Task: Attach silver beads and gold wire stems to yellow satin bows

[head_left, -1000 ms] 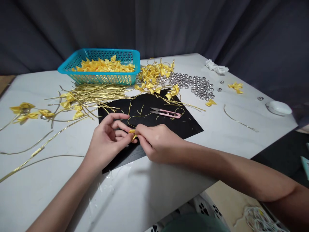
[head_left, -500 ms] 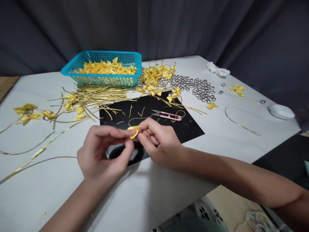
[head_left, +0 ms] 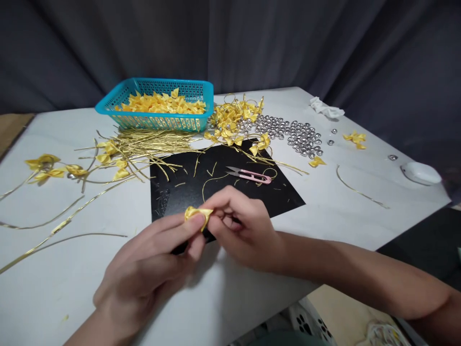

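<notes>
My left hand point(head_left: 151, 269) and my right hand point(head_left: 241, 228) meet over the near edge of a black mat point(head_left: 223, 185). Both pinch a small yellow ribbon bow point(head_left: 197, 215) between thumb and fingertips, lifted a little above the mat. A thin gold wire point(head_left: 212, 185) curves up from the bow across the mat. Pink thread snips point(head_left: 250, 175) lie on the mat just beyond my right hand.
A teal basket point(head_left: 158, 103) of yellow bows stands at the back. Gold wire strips point(head_left: 147, 142) lie in front of it, finished bows point(head_left: 230, 120) and silver beads point(head_left: 291, 132) to its right. A small white dish point(head_left: 419, 172) sits far right, near the table's edge.
Both hands have risen and drawn nearer to me with the bow. My left hand has turned so that its back faces the camera, and the bow now shows more fully.
</notes>
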`<state>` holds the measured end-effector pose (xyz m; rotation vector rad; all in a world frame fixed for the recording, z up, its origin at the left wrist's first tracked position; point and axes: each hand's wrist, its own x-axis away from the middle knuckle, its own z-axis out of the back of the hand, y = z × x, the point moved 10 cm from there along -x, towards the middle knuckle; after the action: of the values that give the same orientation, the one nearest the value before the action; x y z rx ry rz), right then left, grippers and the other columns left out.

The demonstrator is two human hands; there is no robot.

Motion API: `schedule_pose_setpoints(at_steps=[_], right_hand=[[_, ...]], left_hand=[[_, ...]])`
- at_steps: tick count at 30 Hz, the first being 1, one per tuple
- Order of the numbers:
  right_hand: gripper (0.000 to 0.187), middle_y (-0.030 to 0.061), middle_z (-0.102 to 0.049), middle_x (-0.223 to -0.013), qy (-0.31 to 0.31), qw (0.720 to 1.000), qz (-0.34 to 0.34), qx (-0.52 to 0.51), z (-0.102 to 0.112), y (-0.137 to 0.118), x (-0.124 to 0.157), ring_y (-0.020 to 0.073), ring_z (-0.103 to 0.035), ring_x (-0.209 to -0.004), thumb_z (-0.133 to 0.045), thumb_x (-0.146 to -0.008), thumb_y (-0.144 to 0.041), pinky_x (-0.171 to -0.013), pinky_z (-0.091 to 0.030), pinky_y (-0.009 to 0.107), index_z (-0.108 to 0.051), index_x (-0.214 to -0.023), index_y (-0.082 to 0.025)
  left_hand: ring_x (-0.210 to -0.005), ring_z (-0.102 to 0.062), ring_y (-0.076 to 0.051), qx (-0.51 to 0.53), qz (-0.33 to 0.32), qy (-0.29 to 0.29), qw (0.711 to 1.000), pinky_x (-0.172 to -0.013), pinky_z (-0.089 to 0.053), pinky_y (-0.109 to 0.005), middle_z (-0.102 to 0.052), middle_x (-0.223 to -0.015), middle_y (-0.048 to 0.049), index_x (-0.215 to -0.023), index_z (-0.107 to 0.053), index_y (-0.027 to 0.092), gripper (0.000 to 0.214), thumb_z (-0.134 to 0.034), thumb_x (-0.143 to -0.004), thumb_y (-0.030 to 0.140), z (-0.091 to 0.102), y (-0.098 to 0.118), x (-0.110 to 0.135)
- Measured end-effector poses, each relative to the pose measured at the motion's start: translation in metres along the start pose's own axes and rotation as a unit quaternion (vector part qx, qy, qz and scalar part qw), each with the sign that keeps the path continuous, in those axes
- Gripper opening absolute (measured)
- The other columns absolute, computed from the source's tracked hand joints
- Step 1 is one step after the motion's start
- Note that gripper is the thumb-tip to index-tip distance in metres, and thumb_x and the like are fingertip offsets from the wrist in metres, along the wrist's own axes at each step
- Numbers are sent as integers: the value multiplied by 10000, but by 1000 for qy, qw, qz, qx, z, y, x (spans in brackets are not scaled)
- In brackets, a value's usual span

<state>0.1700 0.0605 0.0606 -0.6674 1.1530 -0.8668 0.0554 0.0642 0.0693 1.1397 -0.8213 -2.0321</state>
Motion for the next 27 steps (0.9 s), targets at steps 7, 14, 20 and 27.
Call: schedule_pose_setpoints(at_steps=[7,14,20,27], right_hand=[[64,-62,-425,-582,-38,997,-71,-16,-2,7,-7,27,-313,-445,-456,-849,-177,-431,-285,155,-478,-793,-155],[142,-1,-550,-734,-58,997,33,40,-3,-18,-5,52,-445,-568,-393,-882,-99,-511,-362,170,-501,-804,-151],[152,2,-604,-767,-46,997,44,51,-1,-18,-6,57,-528,-638,-413,-874,-79,-539,-405,166,-525,-812,-162],[153,15,-629,-784,-47,994,88,33,1,-27,-3,49,-519,-594,-426,-849,-53,-529,-411,152,-541,-868,-151]], left_hand=[[-729,-716,-191,-209,-169,-18,963,-594,-600,-233,-748,-903,-1,-845,-683,304,268,-554,-760,85,-8,27,-2],[-957,-680,-241,-219,-80,-56,971,-793,-586,-310,-704,-1083,-31,-1235,-569,333,491,-533,-799,110,-16,-5,15],[-1024,-654,-243,-163,-91,-98,978,-799,-583,-276,-684,-1134,-10,-1310,-490,388,586,-546,-799,107,-15,-5,14],[-858,-699,-170,-58,-13,-108,992,-778,-579,-213,-703,-1036,1,-1279,-518,411,581,-541,-803,78,-13,-10,16]])
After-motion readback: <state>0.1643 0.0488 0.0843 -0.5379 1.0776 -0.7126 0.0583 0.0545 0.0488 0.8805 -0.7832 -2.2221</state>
